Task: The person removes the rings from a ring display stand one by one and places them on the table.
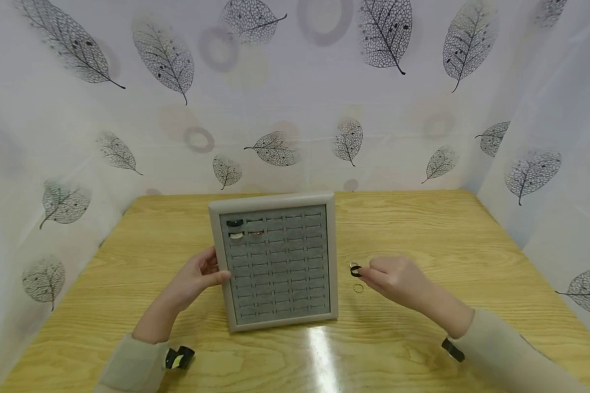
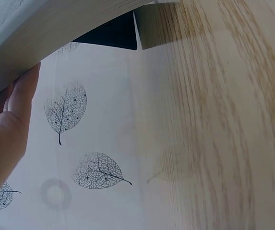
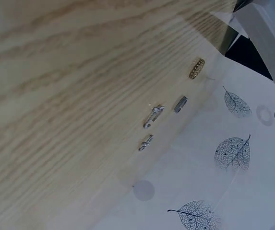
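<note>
The landmark is the ring display board (image 1: 331, 256), a pale frame with a grey slotted insert, standing tilted on the desk (image 1: 403, 224). A dark panel (image 2: 115, 33) is visible behind it.

Left hand (image 1: 196, 278): located at the board's left edge. The thumb lies on the front of the frame and the fingers reach behind it, gripping the edge between them.

Right hand (image 1: 395, 278): located to the right of the board, apart from it. The thumb and fingers pinch a black ring (image 1: 355, 271).

Seated rings: the upper left corner of the board carries a dark ring (image 1: 234, 223), a whitish ring (image 1: 236, 236) directly below it, and a reddish ring (image 1: 256, 233) beside the whitish one.

Loose rings: four lie on the desk to the right of the board. The gold ring (image 3: 197, 68) is nearest the board; three silvery rings (image 3: 153, 116) lie beyond it.

Backdrop: a leaf-patterned curtain (image 1: 300, 98) hangs behind the board.
</note>
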`<state>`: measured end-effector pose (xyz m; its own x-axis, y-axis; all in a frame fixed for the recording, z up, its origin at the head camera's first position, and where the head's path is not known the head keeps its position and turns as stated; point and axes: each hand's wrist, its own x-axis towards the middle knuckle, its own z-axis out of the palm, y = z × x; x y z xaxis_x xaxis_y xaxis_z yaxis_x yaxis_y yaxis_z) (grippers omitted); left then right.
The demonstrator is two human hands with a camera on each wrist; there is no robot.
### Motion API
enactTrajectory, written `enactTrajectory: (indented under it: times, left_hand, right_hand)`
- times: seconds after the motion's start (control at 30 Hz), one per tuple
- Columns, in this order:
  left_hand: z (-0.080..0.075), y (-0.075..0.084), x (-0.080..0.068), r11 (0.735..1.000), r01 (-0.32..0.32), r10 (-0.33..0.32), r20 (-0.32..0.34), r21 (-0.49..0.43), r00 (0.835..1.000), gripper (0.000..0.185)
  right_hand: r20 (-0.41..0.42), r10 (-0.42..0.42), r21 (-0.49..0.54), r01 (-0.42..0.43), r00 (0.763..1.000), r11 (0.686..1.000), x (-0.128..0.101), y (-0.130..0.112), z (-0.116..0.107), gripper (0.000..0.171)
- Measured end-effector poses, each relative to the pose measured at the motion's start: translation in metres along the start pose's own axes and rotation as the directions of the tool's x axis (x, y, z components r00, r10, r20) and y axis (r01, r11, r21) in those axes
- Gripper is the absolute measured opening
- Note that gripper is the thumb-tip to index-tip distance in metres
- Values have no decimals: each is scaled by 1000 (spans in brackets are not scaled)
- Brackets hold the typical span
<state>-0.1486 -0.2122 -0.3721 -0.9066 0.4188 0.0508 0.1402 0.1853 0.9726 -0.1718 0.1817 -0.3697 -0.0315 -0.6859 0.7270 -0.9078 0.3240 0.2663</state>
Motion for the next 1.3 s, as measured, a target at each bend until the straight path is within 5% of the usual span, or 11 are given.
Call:
enactTrajectory:
  times: [0.23, 0.57, 0.77, 1.3]
  left_hand:
    - [0, 0, 0, 1000, 4, -4, 1, 10, 1000, 60]
    - [0, 1, 0, 1000, 15, -15, 5, 2, 1000, 60]
    - [0, 1, 0, 1000, 14, -14, 1, 4, 1000, 59]
    - [0, 1, -1, 1000, 11, -11, 5, 1, 1000, 60]
  right_hand:
    - [172, 30, 45, -39, 985, 998, -20, -4, 6, 36]
    - [251, 28, 60, -44, 968, 997, -33, -6, 8, 42]
    - [352, 41, 69, -70, 935, 995, -31, -8, 5, 12]
    - [527, 74, 76, -133, 847, 988, -35, -15, 7, 15]
